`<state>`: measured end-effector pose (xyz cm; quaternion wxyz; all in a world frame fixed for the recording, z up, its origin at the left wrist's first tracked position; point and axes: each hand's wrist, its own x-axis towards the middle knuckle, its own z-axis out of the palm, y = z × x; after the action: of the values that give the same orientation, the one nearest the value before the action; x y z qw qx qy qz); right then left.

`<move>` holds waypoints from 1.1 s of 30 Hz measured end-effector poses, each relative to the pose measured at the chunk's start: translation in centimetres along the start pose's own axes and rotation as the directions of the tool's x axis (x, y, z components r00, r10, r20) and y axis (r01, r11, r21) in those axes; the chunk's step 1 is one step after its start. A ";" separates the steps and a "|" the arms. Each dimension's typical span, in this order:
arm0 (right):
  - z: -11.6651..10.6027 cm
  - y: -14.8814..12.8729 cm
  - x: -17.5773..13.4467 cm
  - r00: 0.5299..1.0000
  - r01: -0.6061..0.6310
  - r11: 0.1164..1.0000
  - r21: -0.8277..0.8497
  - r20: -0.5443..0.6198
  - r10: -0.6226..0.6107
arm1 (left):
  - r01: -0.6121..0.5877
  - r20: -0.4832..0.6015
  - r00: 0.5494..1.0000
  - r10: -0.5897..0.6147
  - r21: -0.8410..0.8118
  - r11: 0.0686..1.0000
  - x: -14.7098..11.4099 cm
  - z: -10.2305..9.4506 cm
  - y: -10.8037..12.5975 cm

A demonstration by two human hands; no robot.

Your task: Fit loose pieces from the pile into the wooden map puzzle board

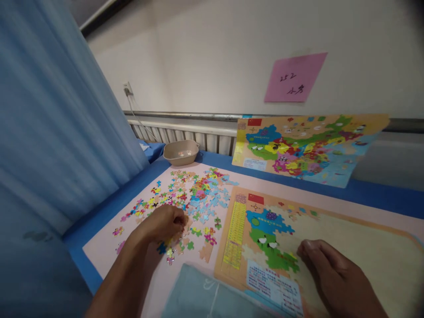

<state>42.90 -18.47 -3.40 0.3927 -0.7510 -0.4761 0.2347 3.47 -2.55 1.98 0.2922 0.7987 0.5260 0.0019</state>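
My left hand (pixel 165 225) is over loose jigsaw pieces (pixel 205 207) spread on a pale pink sheet. Its fingers are curled together at a tan piece (pixel 188 224); whether they grip it is hidden. My right hand (pixel 338 271) rests at a partly filled map puzzle board (pixel 357 229), fingers closed beside the green section with sheep (pixel 273 249). Anything inside those fingers is too small to make out. The left part of the board is filled with blue, green and yellow sections; bare cream backing lies around my right hand.
A full map picture (pixel 308 150) leans against the wall behind the board. A beige basin (pixel 181 152) with a few pieces stands at the back left. A blue curtain (pixel 66 110) hangs on the left. Grey-blue cloth (pixel 205 293) lies at the front, and a pink note (pixel 294 77) is on the wall.
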 end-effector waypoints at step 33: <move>0.4 -0.9 -0.2 0.996 0.065 0.981 0.180 -0.075 -0.052 | -0.042 0.067 0.997 0.028 0.229 0.972 0.0 1.8 1.4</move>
<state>42.08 -18.29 -2.88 0.4830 -0.7053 -0.4605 0.2391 5.17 -3.76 1.15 0.2142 0.8360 0.4989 -0.0794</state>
